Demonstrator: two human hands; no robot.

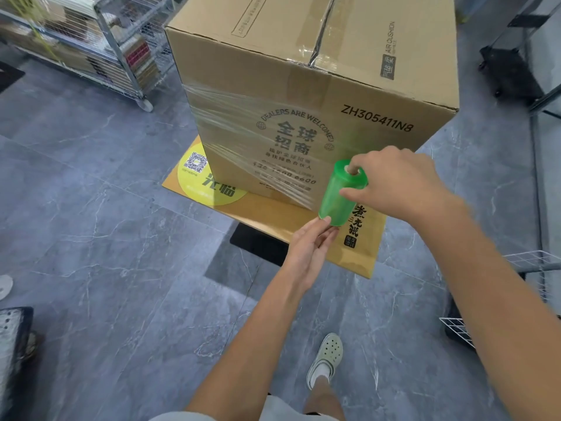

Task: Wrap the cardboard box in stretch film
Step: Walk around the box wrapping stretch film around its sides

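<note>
Standing on a flattened cardboard sheet (358,256) laid on the grey marbled floor (106,238), the cardboard box (303,86) fills the far part of that sheet. The sheet's near right corner and its left edge, with a yellow printed disc, stay uncovered. The box is tall and brown, its top flaps closed with a strip of clear tape (321,34). Its near face carries a round emblem reading "DEALERS ARE WELCOMED" over Chinese characters, with the code "ZH305411N8" to the right.

A band of clear stretch film (236,117) lies wrinkled and glossy across the middle and lower part of that face and turns round its left edge; the upper part of the box is bare cardboard. The film runs taut down to a green roll (338,192), tilted just beside the lower right of the near face, above the sheet's near edge.

The right hand (394,180) grips the roll's upper end, one finger pushed into the core and the thumb pressed on its side. The left hand (306,247) is nearly flat, its fingertips touching the roll's lower end.

A wire cart (100,41) stands far left, and a pale green clog (326,357) shows below.
</note>
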